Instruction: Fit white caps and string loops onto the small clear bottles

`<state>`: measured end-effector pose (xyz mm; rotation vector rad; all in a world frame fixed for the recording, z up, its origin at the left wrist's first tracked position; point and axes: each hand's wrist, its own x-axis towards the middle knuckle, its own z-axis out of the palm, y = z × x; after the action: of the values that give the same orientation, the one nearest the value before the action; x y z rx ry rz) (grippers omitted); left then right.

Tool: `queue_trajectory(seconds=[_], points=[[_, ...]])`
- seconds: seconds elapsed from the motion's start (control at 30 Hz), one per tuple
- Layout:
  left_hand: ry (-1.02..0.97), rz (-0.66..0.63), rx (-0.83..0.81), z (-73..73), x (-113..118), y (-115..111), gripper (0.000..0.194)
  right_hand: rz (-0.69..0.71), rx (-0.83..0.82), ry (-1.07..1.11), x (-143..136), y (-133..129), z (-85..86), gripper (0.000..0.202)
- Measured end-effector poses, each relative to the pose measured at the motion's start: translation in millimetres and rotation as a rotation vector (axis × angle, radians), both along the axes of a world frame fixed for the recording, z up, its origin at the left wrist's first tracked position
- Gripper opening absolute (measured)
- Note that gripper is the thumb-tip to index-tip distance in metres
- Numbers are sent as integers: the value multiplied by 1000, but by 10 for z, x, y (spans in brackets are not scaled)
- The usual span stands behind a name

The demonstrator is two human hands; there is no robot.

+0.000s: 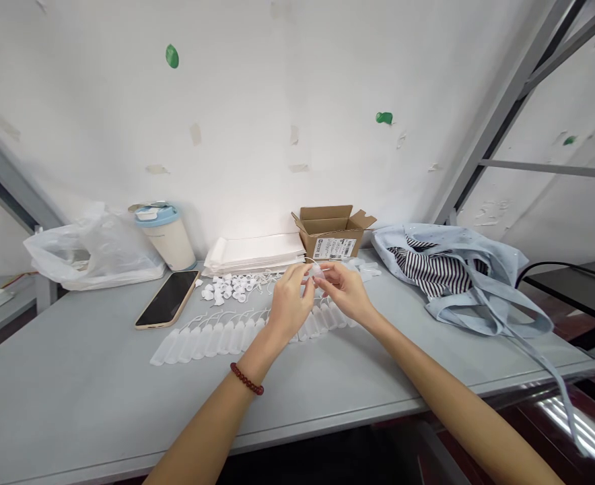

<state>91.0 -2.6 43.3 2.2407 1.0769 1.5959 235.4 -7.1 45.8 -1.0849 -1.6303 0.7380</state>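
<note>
My left hand (291, 301) and my right hand (346, 289) meet above the table, fingertips closed around a small translucent white plastic piece (316, 271). A thin white cord curves up from it; the fingers hide most of its shape. Below my hands lies a row of translucent white plastic tubes (211, 341), side by side, with thin cords at their far ends. My left forearm covers part of that row. Just beyond is a pile of small white caps (227, 288), some with cords. More clear plastic pieces (368, 269) lie past my right hand.
At the back stand a small open cardboard box (330, 236), a stack of white sheets or envelopes (254, 252) and a blue-lidded cup (169, 239). A phone (169, 301) and a plastic bag (93, 249) lie left. A light blue cloth bag (459, 269) trails its strap over the table's right edge.
</note>
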Motion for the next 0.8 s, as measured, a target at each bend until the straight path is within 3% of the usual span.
queue_trajectory(seconds=[0.5, 0.67, 0.8], points=[[14, -17, 91, 16, -19, 3, 23, 114, -188, 312, -38, 1, 23, 35], [-14, -30, -8, 83, -35, -28, 19, 141, -224, 394, -8, 8, 44, 32], [-55, -17, -74, 128, -48, -41, 19, 255, -309, 474, 37, 1, 85, 28]])
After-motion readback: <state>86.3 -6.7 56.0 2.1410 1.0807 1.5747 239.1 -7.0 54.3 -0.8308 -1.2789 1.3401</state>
